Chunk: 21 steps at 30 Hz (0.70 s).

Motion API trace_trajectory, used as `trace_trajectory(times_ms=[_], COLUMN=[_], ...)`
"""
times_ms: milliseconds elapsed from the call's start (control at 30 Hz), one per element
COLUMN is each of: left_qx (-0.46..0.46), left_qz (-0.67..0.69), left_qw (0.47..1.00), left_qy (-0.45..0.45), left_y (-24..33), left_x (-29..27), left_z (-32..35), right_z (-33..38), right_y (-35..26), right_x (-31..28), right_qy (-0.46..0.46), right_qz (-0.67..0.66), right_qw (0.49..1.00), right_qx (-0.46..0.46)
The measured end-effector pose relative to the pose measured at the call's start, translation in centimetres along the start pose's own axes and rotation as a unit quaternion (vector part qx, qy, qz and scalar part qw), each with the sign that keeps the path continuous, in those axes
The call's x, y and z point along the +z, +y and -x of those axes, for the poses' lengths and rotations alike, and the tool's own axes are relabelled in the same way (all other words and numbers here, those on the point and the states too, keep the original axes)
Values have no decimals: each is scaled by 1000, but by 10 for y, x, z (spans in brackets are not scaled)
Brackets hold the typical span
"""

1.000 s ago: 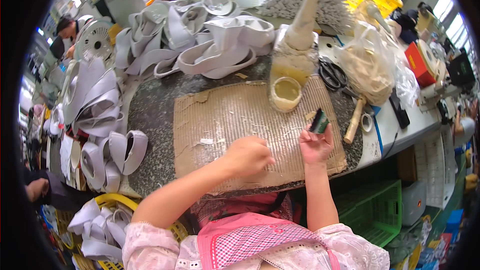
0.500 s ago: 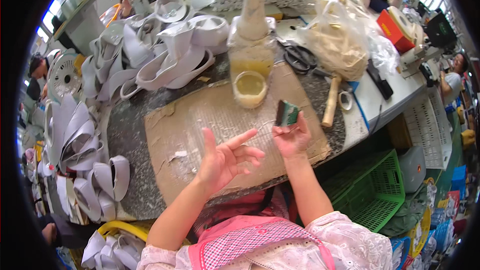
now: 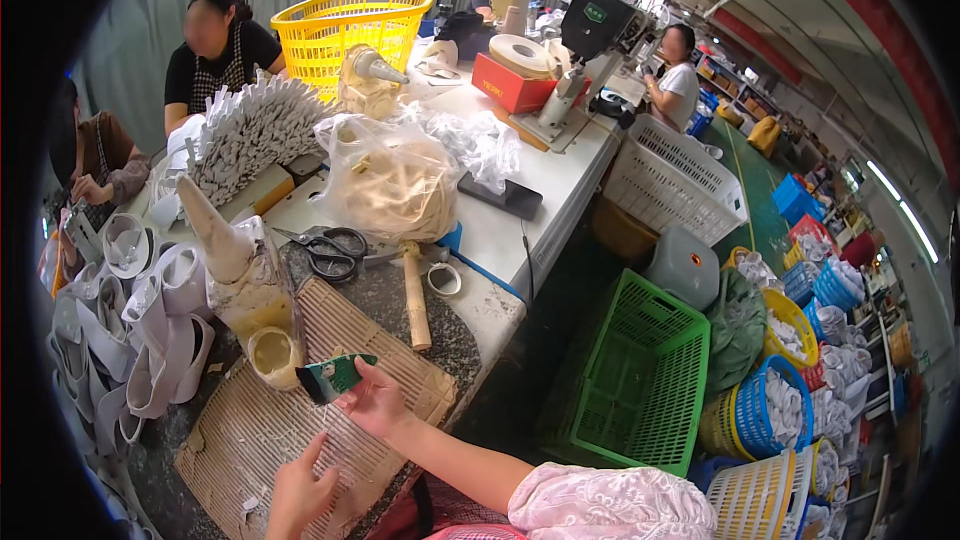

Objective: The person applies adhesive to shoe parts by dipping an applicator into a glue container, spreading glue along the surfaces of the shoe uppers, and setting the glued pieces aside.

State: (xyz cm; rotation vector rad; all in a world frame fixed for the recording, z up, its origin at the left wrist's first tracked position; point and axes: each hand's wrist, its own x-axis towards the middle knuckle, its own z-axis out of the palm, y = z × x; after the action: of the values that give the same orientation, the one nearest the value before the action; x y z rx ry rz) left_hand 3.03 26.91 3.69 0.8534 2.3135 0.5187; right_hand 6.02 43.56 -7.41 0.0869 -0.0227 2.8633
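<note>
In my right hand (image 3: 375, 402) is a small flat dark green piece (image 3: 337, 377), pinched between thumb and fingers; its kind is not clear. It is held over ribbed cardboard (image 3: 235, 430), near the open mouth of a glue-stained bottle (image 3: 245, 285) with a tall cone on top. My left hand (image 3: 303, 488) is low over the same cardboard, index finger stretched out, holding nothing. Beyond the cardboard are black-handled scissors (image 3: 336, 253), a wooden handle (image 3: 414, 300) and a white ring (image 3: 443, 279).
Grey-white curved pieces (image 3: 150, 340) are heaped at the left. A clear plastic bag (image 3: 390, 180) and a dark phone-like slab (image 3: 500, 196) lie farther back. A green crate (image 3: 640, 370) stands at the right, below the table. Co-workers sit beyond, near a yellow basket (image 3: 350, 35).
The view has swung to the right and up, showing more of the room. My right hand still holds the green piece, now close to the bottle's mouth. My left hand's fingers are less spread.
</note>
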Motion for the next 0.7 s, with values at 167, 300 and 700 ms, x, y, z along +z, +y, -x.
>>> trace_trajectory(times_ms=[167,300,700], left_qx=[5,24,-75], left_qz=[-50,-152,49], left_qw=[999,987,995], left_qy=[8,50,36], left_y=[7,-10,-74], left_x=[-4,0,-10], left_z=[3,17,93], right_z=[-3,-5,4], right_y=[2,4,-4], right_x=[-4,1,3], right_qy=[4,7,82], right_qz=[-5,-20,8], right_qw=[1000,1000,996], right_qx=[1,11,24])
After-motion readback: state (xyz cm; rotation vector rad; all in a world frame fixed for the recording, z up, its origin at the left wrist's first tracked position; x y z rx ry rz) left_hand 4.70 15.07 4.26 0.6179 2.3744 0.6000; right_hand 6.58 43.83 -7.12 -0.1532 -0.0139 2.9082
